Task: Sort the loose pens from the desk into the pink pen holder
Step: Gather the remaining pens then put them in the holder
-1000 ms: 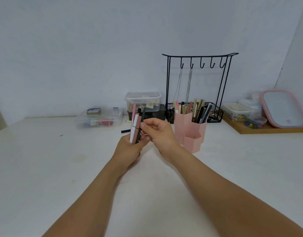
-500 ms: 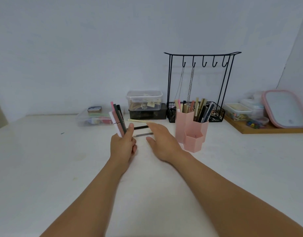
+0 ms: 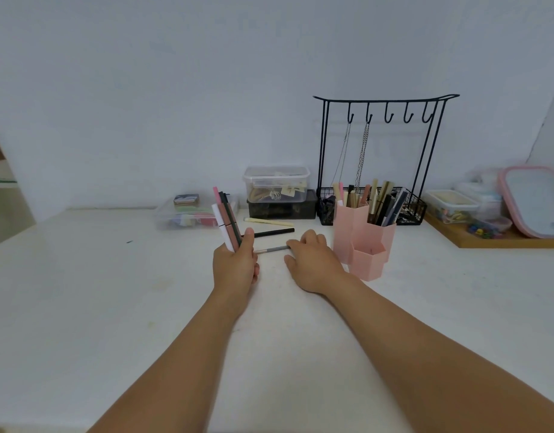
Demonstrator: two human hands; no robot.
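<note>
A gathering step is judged to be in hand. A bundle of pens (image 3: 227, 221) is clasped upright in the left hand (image 3: 235, 268), fingers and thumb pressed round the lower ends. The right hand (image 3: 313, 264) is lowered palm-down onto the table (image 3: 82, 307), fingers loosely curled with the tips at the end of a grey pen (image 3: 271, 249); whether it is already pinched cannot be told. The pink pen holder (image 3: 363, 242) stands just beside that hand at 3 o'clock, already partly filled.

A pinch and lift of the grey pen is called for next. At 12 o'clock of it a black pen (image 3: 271, 233) and a pale yellow pen (image 3: 268, 222) lie loose. Clear plastic boxes (image 3: 275, 182) and a black wire hook rack (image 3: 385, 157) stand behind, well clear; nothing is seen to block the way to the holder.
</note>
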